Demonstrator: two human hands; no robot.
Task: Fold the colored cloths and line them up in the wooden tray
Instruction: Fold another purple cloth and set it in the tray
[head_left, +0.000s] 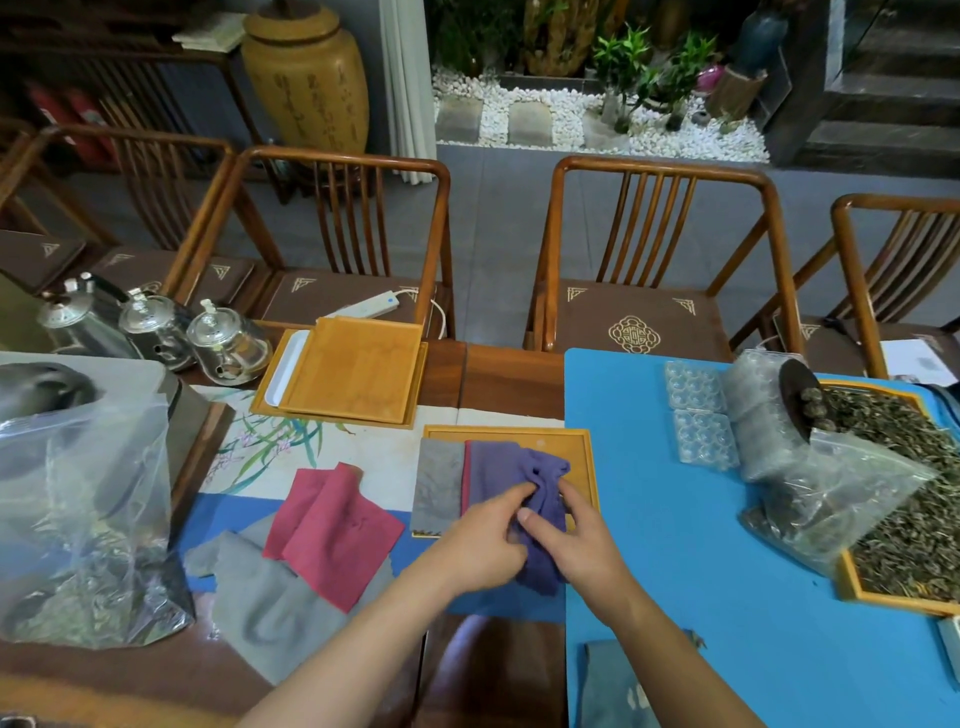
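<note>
A crumpled purple cloth (540, 478) is bunched over the front of the wooden tray (584, 467), gripped by both my left hand (483, 540) and my right hand (569, 530). In the tray's left part lies a folded grey cloth (436, 486), with a folded mauve cloth (491, 470) beside it and a thin red edge between them. Left of the tray a red cloth (332, 525) lies loosely unfolded, partly on top of a spread grey cloth (280, 608).
A second stack of wooden trays (353, 371) sits behind. Three glass teapots (223, 343) stand at back left, a clear plastic bag (78, 509) at left. On the blue mat (701, 571), plastic moulds (701, 421), bagged tea and a tray of loose leaves (914, 530) lie right.
</note>
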